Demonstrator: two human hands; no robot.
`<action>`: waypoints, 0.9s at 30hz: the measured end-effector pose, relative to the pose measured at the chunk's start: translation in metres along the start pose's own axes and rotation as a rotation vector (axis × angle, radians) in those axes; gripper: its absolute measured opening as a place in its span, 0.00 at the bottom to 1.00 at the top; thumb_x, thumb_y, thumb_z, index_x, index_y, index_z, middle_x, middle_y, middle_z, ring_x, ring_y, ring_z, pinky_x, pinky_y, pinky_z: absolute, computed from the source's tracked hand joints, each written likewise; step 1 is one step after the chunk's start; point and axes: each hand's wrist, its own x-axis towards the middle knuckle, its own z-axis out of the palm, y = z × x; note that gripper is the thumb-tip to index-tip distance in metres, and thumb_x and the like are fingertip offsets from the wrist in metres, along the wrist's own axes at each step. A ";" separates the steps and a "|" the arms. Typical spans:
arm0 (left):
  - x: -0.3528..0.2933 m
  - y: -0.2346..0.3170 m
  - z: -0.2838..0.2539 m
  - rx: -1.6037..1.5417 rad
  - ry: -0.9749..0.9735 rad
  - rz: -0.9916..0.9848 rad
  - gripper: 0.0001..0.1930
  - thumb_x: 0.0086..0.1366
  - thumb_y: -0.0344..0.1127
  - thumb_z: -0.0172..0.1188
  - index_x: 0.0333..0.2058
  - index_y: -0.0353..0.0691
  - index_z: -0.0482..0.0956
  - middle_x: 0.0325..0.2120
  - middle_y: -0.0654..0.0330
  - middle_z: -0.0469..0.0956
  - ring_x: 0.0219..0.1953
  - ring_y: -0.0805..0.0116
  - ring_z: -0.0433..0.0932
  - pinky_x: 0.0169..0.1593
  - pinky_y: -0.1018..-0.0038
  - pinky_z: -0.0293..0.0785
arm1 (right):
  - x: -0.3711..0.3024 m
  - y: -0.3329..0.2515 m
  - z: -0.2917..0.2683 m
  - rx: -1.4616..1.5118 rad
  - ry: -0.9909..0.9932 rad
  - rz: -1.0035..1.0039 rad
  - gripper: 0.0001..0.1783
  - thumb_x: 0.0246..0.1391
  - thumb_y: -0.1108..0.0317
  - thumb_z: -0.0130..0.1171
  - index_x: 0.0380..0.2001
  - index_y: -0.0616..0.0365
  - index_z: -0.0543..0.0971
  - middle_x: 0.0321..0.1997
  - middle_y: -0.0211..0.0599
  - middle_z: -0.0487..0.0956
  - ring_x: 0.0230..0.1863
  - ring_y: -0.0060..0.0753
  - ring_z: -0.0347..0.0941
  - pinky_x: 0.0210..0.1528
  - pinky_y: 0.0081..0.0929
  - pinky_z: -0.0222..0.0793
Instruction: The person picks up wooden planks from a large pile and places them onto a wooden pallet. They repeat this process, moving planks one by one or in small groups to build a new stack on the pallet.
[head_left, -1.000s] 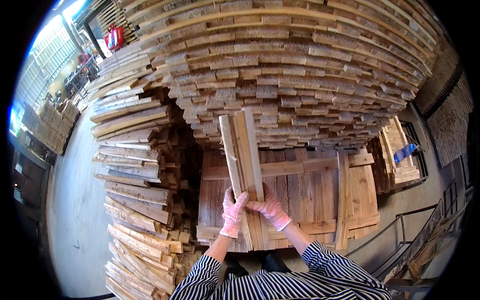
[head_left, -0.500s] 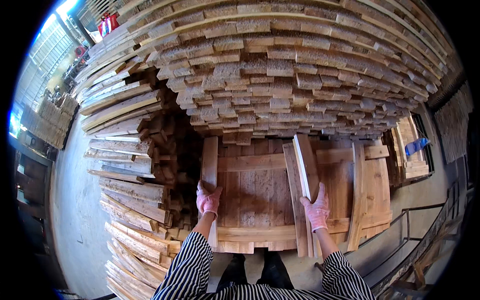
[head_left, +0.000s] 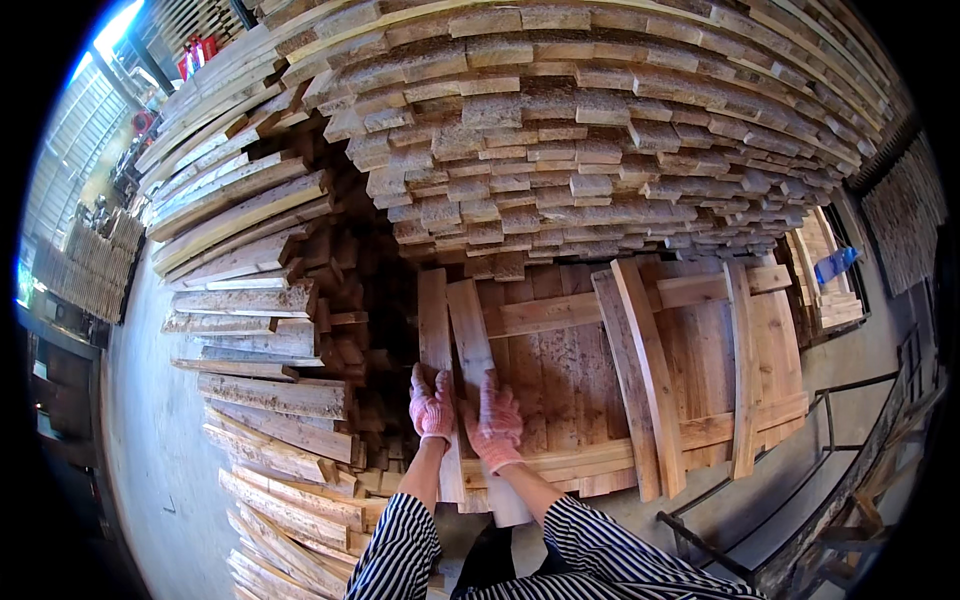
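A long narrow plank lies lengthwise at the left end of a wooden panel made of joined boards. My left hand, in a pink glove, is closed on this plank along its edge. Just to its right, a second plank lies slightly slanted, its near end reaching past the panel's front edge. My right hand, gloved alike and a little blurred, grips that second plank. Further right, two planks lie close together across the panel, and another single plank lies beyond them.
A tall stack of rough planks rises behind the panel. More planks jut out in a loose pile on the left. At the right stand a dark metal frame and, further back, a blue object.
My right hand has moved left from the planks on the panel's right side. A second plank now lies beside the one under my left hand. The view has shifted slightly.
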 end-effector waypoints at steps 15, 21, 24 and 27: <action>0.036 -0.053 0.031 -0.327 -0.091 0.056 0.34 0.69 0.38 0.66 0.68 0.33 0.62 0.48 0.61 0.79 0.46 0.69 0.77 0.52 0.74 0.74 | 0.031 0.205 -0.209 -0.186 0.302 0.402 0.52 0.51 0.36 0.67 0.75 0.26 0.56 0.76 0.62 0.57 0.75 0.63 0.57 0.71 0.51 0.60; 0.048 -0.082 0.020 -0.353 -0.062 -0.007 0.33 0.69 0.37 0.65 0.67 0.33 0.62 0.45 0.61 0.79 0.44 0.70 0.75 0.50 0.74 0.74 | 0.035 0.158 -0.193 -0.245 0.256 0.358 0.48 0.50 0.40 0.69 0.73 0.23 0.60 0.74 0.61 0.62 0.72 0.61 0.61 0.68 0.51 0.63; 0.026 -0.034 0.030 -0.401 -0.213 -0.041 0.35 0.69 0.38 0.65 0.70 0.35 0.60 0.59 0.53 0.77 0.58 0.61 0.76 0.61 0.68 0.71 | 0.010 0.157 -0.143 -0.435 0.399 0.364 0.45 0.54 0.34 0.62 0.72 0.33 0.63 0.66 0.59 0.70 0.65 0.60 0.67 0.64 0.53 0.65; 0.035 -0.057 0.012 -0.464 -0.172 -0.060 0.34 0.69 0.37 0.65 0.69 0.36 0.62 0.55 0.57 0.79 0.55 0.66 0.77 0.60 0.70 0.72 | 0.002 0.070 -0.059 -0.272 0.269 0.035 0.48 0.59 0.31 0.53 0.75 0.42 0.58 0.65 0.57 0.70 0.64 0.62 0.68 0.60 0.59 0.67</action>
